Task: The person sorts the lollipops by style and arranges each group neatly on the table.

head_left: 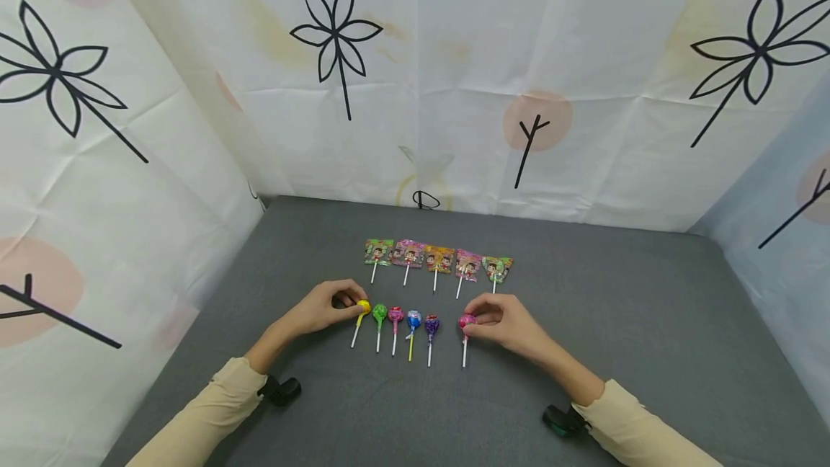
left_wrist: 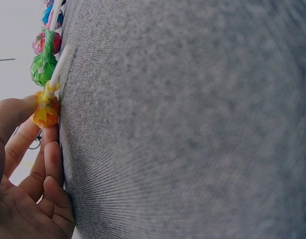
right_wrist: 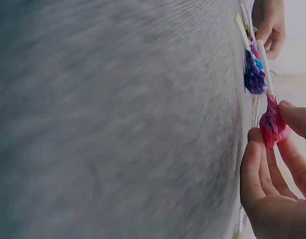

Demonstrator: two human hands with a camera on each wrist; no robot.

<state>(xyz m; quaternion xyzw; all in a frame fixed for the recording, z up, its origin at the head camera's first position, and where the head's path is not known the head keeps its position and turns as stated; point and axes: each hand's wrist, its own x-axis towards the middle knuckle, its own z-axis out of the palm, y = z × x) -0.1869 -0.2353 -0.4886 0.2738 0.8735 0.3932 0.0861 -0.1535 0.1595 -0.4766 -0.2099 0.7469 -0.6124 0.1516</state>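
Both hands pinching lollipop heads, row ends.
Your left hand (head_left: 320,308) pinches the yellow lollipop (head_left: 364,306), your right hand (head_left: 502,323) the pink lollipop (head_left: 467,321); sticks point toward you.

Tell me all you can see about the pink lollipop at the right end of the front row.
The pink lollipop is a small round sweet in shiny pink wrap that twists shut where the thin white stick begins. It lies flat on the grey table, head toward the wall, stick pointing back at the person. It ends the front row, with a wider gap from the purple lollipop than the others keep. The right hand pinches its head between thumb and fingertips.
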